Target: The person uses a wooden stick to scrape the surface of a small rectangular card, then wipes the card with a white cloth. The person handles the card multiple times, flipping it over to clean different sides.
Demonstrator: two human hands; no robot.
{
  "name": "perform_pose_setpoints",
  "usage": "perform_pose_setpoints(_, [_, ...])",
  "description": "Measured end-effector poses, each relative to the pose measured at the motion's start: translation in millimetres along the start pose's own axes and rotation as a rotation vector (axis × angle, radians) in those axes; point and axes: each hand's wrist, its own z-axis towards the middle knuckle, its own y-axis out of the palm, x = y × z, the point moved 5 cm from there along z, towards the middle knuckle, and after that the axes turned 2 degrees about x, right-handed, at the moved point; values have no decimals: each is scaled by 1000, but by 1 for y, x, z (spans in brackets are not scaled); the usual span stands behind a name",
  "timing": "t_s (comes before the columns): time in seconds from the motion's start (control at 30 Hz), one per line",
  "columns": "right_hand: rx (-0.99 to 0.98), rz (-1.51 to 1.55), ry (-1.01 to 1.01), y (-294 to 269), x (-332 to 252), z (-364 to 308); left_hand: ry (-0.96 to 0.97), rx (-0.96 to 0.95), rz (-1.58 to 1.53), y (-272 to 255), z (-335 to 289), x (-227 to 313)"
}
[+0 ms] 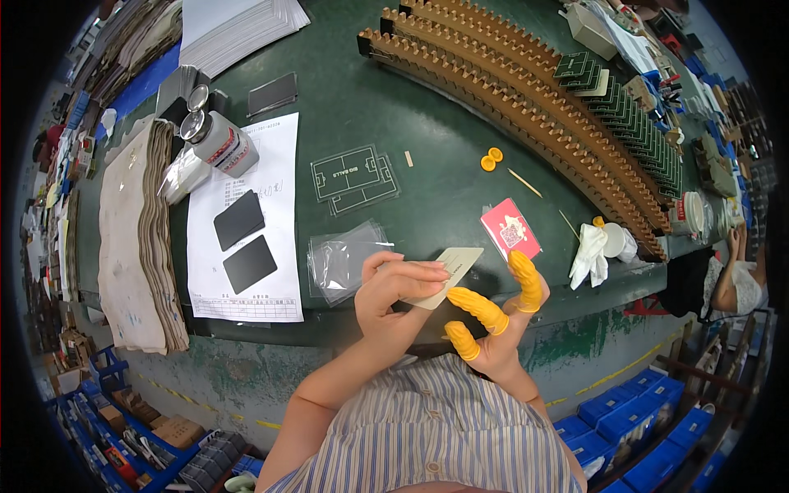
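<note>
My left hand grips a thin cream card with small dark print, tilted above the table's near edge. Beside it is my right hand, with yellow finger cots on three spread fingers. One cot's tip meets or overlaps the lower edge of a pink-red card, which carries a pale smear; contact is unclear. Another yellow fingertip is close to the cream card; whether they touch I cannot tell. Left of my hands lie clear plastic sleeves and transparent sheets with white pitch lines.
Black cards rest on a printed paper beside a white bottle. Long wooden slotted racks holding green cards curve along the right. Orange caps, a wooden stick and crumpled tissue lie nearer.
</note>
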Motion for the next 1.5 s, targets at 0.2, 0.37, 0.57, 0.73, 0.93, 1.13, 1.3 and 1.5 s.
perform_pose_setpoints(0.2, [5, -60, -33, -2, -3, 4, 11, 3, 9, 0, 0, -1])
perform_pose_setpoints(0.37, [-5, -43, -70, -1, -9, 3, 5, 1, 1, 0, -1, -1])
perform_pose_setpoints(0.57, [27, -70, -33, -4, -4, 2, 13, -12, 12, 0, 0, 0])
perform_pose_setpoints(0.73, [56, 27, 31, 0, 4, -1, 15, -21, 16, 0, -1, 1])
perform_pose_setpoints(0.93, [-3, -56, -49, -3, -5, 3, 30, -19, 18, 0, 0, 1])
perform_pose_setpoints(1.13, [0, -72, -34, -3, -5, 5, 16, 10, 17, 0, -2, -2])
perform_pose_setpoints(1.3, [19, -93, -21, -4, -6, 6, 46, -1, 48, 1, 0, 1])
perform_pose_setpoints(1.5, [-11, 18, -64, 0, -8, 4, 26, 3, 18, 2, -2, -2])
